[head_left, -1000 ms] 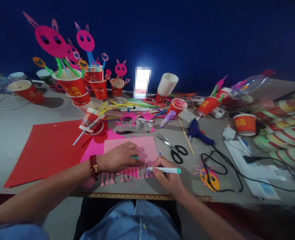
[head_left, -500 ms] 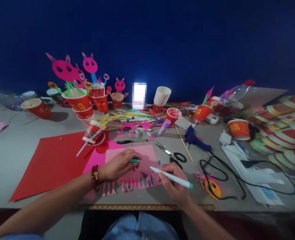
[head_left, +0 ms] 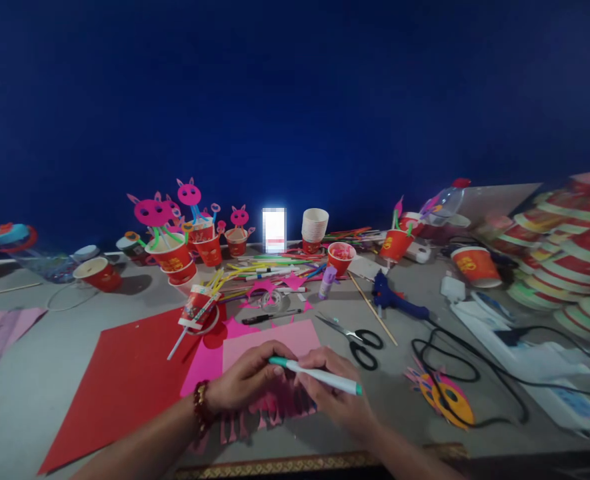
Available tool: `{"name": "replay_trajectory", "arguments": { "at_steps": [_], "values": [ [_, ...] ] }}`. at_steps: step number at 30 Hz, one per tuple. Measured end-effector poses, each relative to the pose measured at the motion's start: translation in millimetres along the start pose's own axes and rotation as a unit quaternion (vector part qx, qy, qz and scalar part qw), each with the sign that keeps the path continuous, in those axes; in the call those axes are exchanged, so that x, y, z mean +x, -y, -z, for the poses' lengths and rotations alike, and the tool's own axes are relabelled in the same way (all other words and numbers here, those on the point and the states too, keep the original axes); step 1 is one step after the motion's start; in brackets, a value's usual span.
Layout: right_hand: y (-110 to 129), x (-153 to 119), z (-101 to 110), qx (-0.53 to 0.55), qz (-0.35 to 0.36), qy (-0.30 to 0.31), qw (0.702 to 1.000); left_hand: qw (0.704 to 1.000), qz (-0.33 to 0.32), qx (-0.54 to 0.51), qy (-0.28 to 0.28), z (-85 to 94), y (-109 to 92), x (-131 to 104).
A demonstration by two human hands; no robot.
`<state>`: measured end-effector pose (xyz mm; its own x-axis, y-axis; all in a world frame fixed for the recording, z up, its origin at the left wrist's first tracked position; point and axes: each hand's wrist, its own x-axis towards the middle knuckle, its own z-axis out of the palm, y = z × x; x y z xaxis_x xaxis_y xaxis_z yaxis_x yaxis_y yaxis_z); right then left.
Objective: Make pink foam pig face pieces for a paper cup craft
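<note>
A white marker (head_left: pixel 332 381) with a green end lies slantwise in my right hand (head_left: pixel 342 393), whose fingers are closed round its barrel. At its left end is a green cap (head_left: pixel 277 361), pinched by my left hand (head_left: pixel 255 375). Cap and barrel meet between the two hands; whether the cap is fully seated I cannot tell. Both hands are above a pale pink sheet (head_left: pixel 299 331), with cut pink strips (head_left: pixel 232 427) along its near edge, partly hidden by the hands. Black-handled scissors (head_left: pixel 359 341) lie just beyond my right hand.
Red card (head_left: pixel 119 380) lies left. Paper cups with pink animal faces (head_left: pixel 152 211) stand behind it. A blue glue gun (head_left: pixel 397 298) and its black cable lie right, near an orange paper cutout (head_left: pixel 447 397). Stacked cups (head_left: pixel 575 260) rise at far right. A black pen (head_left: pixel 272 317) lies ahead.
My hands have come together, and the marker's bare tip now meets the green cap in my left hand. The whole view has tilted upward.
</note>
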<state>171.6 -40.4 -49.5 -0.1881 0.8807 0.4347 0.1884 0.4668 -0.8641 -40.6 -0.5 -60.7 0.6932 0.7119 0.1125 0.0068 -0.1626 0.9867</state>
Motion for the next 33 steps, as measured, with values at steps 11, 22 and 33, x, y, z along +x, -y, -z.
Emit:
{"name": "replay_trajectory", "arguments": {
  "at_steps": [11, 22, 33],
  "values": [
    [11, 17, 37, 0.13, -0.191, 0.161, 0.96, 0.949, -0.081, 0.303, 0.018, 4.8, -12, 5],
    [6, 7, 42, 0.149, -0.2, -0.005, 0.968, 0.86, -0.138, 0.454, -0.187, 9.6, -4, -3],
    [23, 9, 21, 0.186, -0.176, 0.051, 0.965, 0.898, -0.169, 0.393, -0.107, 10.5, 1, 5]
  ]
}}
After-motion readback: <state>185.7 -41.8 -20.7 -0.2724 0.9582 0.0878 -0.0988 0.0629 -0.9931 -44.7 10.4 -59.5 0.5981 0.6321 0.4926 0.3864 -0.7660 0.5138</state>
